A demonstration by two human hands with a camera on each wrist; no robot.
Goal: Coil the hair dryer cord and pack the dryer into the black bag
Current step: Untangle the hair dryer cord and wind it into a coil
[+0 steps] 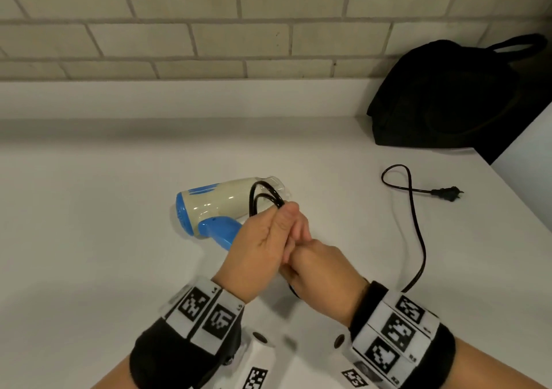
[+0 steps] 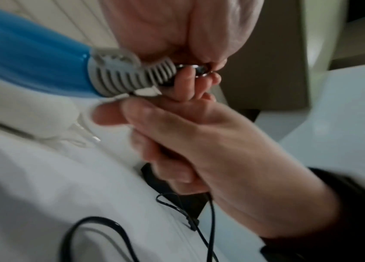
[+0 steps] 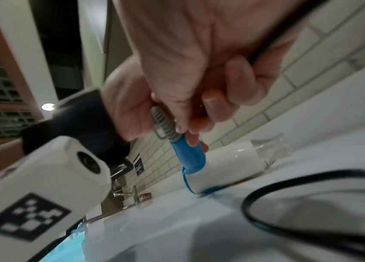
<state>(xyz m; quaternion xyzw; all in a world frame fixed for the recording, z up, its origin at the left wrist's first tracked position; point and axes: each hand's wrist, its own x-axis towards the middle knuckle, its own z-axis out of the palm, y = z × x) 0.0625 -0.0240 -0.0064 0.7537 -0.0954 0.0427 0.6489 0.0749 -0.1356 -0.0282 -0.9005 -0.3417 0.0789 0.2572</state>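
Both hands meet over the white counter point(image 1: 119, 209), right at the blue handle of the hair dryer point(image 1: 215, 206), which lies on its side just behind them. The left hand point(image 1: 260, 251) has its fingers curled round a couple of loops of the black cord point(image 1: 418, 230), pinching them at the top. The right hand point(image 1: 322, 269) is closed on the cord too, fingers wrapped tight just below the grey strain relief point(image 2: 129, 78). The rest of the cord trails off right, looping once before the plug point(image 1: 446, 193). The black bag point(image 1: 442, 95) sits against the tiled wall point(image 1: 179, 30), well apart from the dryer
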